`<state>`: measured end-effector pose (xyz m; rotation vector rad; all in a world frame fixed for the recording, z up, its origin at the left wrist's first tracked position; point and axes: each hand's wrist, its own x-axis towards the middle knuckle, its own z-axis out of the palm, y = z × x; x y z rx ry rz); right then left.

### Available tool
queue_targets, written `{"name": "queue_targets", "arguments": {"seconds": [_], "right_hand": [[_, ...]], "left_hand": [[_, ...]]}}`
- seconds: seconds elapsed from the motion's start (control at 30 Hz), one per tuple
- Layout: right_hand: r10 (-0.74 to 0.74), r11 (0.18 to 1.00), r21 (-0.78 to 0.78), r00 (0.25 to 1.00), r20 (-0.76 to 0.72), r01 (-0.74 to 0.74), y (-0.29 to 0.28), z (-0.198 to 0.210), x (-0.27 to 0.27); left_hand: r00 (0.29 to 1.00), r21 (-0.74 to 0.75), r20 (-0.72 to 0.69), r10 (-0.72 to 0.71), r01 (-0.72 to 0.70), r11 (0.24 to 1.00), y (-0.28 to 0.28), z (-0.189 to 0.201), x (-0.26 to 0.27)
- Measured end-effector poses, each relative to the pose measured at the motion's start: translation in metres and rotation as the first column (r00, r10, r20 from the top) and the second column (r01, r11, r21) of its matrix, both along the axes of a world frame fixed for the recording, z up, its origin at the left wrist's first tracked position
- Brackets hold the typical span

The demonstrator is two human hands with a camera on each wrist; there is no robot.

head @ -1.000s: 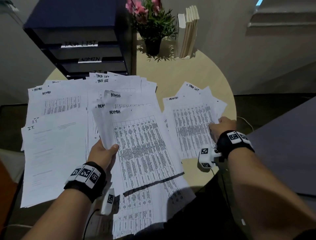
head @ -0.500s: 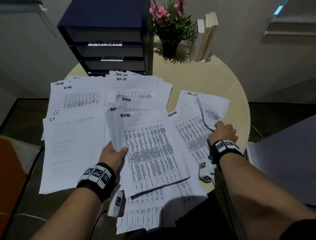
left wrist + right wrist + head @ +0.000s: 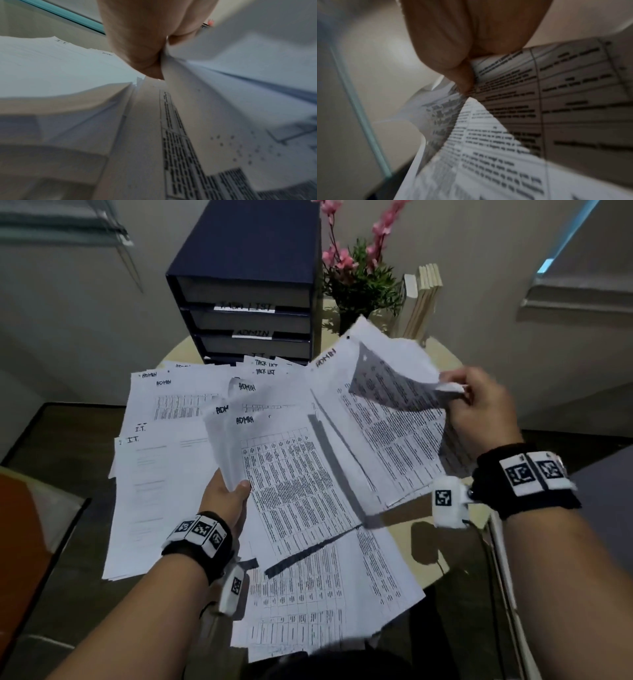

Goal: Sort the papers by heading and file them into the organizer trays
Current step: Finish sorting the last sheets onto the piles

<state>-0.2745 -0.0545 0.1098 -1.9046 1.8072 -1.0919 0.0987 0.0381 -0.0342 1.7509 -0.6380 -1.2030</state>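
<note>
My left hand (image 3: 233, 491) grips the left edge of a fanned stack of ADMIN sheets (image 3: 301, 487), thumb on top; the left wrist view shows the thumb (image 3: 147, 59) pressed on the paper edge. My right hand (image 3: 469, 402) pinches the corner of a curled ADMIN sheet (image 3: 387, 392), lifted above the table; the right wrist view shows the fingers (image 3: 464, 75) pinching that printed sheet (image 3: 539, 94). Loose ADMIN, I.T. and TASK LIST papers (image 3: 164, 460) cover the round table. The dark blue organizer (image 3: 250, 302) stands at the back, its trays labelled TASK LIST, ADMIN and I.T.
A potted plant with pink flowers (image 3: 359, 278) and upright books (image 3: 424, 299) stand behind right of the organizer. The beige round table (image 3: 442, 556) shows bare at its right edge. A dark floor lies on both sides, with an orange seat (image 3: 24, 525) at left.
My right hand has lifted a sheet off the right-hand pile, raising it up and to the right. The left hand still holds its ADMIN stack. The head view has moved closer.
</note>
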Motion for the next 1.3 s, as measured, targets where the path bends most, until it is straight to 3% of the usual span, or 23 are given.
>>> {"name": "queue_targets", "arguments": {"seconds": [0.13,0.23,0.37,0.6,0.7,0.8,0.9,0.97,1.03,1.17,1.3], "right_hand": [[0.087,0.988,0.095,0.941,0.326,-0.125,0.016,0.036,0.029],[0.072,0.97,0.196,0.943,0.326,-0.142,0.025,0.021,0.049],[0.034,0.904,0.398,0.953,0.302,-0.159,0.044,-0.028,0.078],[-0.123,0.854,0.507,0.902,0.415,-0.117,0.068,-0.073,0.112],[-0.155,0.827,0.546,0.883,0.444,-0.13,0.072,-0.082,0.118],[-0.238,0.782,0.595,0.794,0.559,-0.184,0.074,-0.087,0.121],[-0.271,0.7,0.611,0.653,0.707,-0.371,0.073,-0.083,0.122],[-0.264,0.624,0.63,0.634,0.727,-0.462,0.071,-0.082,0.121],[-0.211,0.629,0.632,0.682,0.7,-0.453,0.066,-0.085,0.12],[-0.102,0.748,0.591,0.828,0.552,-0.302,0.057,-0.088,0.128],[-0.021,0.772,0.557,0.863,0.504,-0.307,0.056,-0.089,0.133]], "left_hand": [[1.0,-0.04,-0.009,-0.01,0.01,0.999,0.002,0.007,0.01],[0.994,-0.097,-0.108,-0.032,0.021,0.995,0.01,0.013,0.014],[0.974,-0.168,-0.195,-0.12,0.087,0.982,0.027,0.017,0.025],[0.967,-0.145,0.101,-0.234,0.247,0.958,0.058,0.025,0.044],[0.97,-0.146,0.104,-0.218,0.232,0.962,0.064,0.029,0.046],[0.98,-0.155,0.049,-0.193,0.198,0.968,0.068,0.033,0.044],[0.985,-0.156,0.0,-0.172,0.17,0.973,0.069,0.032,0.041],[0.985,-0.152,-0.017,-0.172,0.168,0.974,0.069,0.032,0.037],[0.986,-0.133,-0.031,-0.166,0.161,0.978,0.069,0.034,0.029],[0.974,-0.068,-0.089,-0.21,0.204,0.977,0.068,0.024,0.019],[0.982,-0.042,-0.113,-0.154,0.15,0.988,0.072,0.028,0.003]]}}
